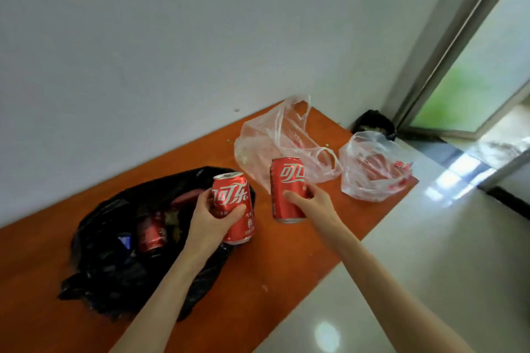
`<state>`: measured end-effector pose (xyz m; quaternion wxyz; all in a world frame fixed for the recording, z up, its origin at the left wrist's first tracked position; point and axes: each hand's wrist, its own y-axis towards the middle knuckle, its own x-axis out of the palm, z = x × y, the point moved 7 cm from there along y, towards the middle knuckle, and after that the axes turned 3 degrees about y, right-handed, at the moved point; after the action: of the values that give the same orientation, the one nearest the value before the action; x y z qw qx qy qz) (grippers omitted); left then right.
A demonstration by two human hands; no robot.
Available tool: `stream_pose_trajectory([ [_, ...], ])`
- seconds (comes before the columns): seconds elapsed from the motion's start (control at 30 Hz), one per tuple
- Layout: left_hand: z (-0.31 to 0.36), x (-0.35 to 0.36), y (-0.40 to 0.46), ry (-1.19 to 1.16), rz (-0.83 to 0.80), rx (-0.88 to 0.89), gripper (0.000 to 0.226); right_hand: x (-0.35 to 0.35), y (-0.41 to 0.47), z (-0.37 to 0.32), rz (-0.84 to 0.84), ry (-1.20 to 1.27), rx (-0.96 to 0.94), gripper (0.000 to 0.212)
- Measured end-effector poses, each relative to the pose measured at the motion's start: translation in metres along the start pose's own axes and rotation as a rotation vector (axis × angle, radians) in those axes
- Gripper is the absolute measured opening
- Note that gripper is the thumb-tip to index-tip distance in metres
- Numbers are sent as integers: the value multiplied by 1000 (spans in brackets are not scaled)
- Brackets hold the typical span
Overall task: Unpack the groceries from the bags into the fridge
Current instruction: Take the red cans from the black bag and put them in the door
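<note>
My left hand (pixel 213 216) grips a red cola can (pixel 231 195) upright above the open black plastic bag (pixel 114 261) on the orange table (pixel 286 261). A second red cola can (pixel 286 180) is held in my right hand (pixel 311 199), just right of the first and above the table. Inside the black bag lies a third red can (pixel 152 233) among dark items. Two clear plastic bags sit farther back: one (pixel 269 149) behind the cans, another (pixel 372 169) at the table's right end. No fridge is in view.
A white wall runs along the table's far side. A black bin (pixel 372 122) stands in the corner behind the table. Glossy pale floor (pixel 430 266) spreads to the right, and a glass door with a metal frame (pixel 447 60) is at the upper right.
</note>
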<state>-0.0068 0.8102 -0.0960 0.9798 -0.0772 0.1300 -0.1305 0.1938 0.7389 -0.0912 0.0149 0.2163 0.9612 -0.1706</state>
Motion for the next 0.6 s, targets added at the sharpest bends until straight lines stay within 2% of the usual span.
stream_pose_trajectory([
  [0.17, 32, 107, -44, -22, -258, 64, 57, -119, -63, 29, 224, 243, 44, 53],
  [0.27, 50, 180, -83, -31, -416, 86, 53, -193, -116, 44, 317, 416, -9, 33],
  [0.4, 70, 283, -148, -30, -546, 79, 61, -290, -191, 64, 408, 637, -100, 34],
  [0.5, 81, 357, -202, -35, -641, 62, 61, -359, -243, 73, 467, 738, -174, 24],
  [0.6, 91, 426, -249, -89, -749, 30, 57, -421, -291, 82, 552, 819, -219, 38],
])
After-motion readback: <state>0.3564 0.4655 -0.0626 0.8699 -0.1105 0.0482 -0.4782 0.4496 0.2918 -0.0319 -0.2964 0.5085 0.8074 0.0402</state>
